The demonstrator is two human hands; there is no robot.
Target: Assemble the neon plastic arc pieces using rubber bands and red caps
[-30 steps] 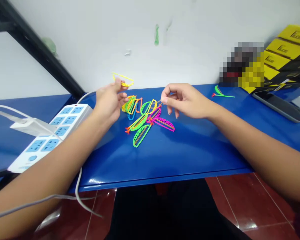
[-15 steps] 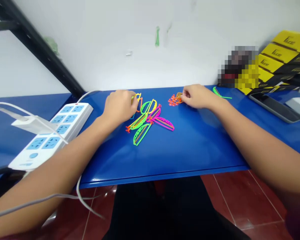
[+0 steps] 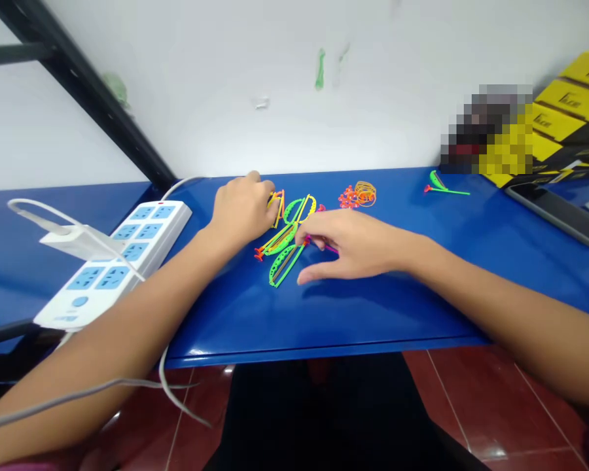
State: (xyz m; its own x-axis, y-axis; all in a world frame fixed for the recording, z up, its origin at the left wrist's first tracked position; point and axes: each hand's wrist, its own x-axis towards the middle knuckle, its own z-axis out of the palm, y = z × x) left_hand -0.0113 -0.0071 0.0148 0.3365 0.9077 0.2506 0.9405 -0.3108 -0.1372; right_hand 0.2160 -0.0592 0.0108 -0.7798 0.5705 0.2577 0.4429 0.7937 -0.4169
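Note:
My left hand (image 3: 243, 208) is at the left end of a cluster of small plastic toy bows, its fingers curled down by a yellow and orange bow (image 3: 277, 208); its fingertips are hidden. My right hand (image 3: 351, 242) is over the right side of the cluster, thumb and fingers apart, partly covering a pink bow (image 3: 332, 248). Nothing shows in its grasp. A green bow (image 3: 281, 263) and a yellow-green bow (image 3: 281, 239) lie beside its fingertips. Farther back are small orange-red pieces (image 3: 348, 197) and a heap of tan rubber bands (image 3: 366, 193).
On the blue table (image 3: 235, 320), a white power strip (image 3: 112, 261) with a plugged-in adapter stands at left. A green bow with an arrow (image 3: 439, 184) lies back right, near a dark phone (image 3: 559, 212) and stacked yellow-black boxes (image 3: 562, 121). A white wall rises behind.
My right hand has left the rubber bands, moved left and toward me, and spread its fingers over the bows. My left hand stays by the yellow bow. The view has shifted slightly.

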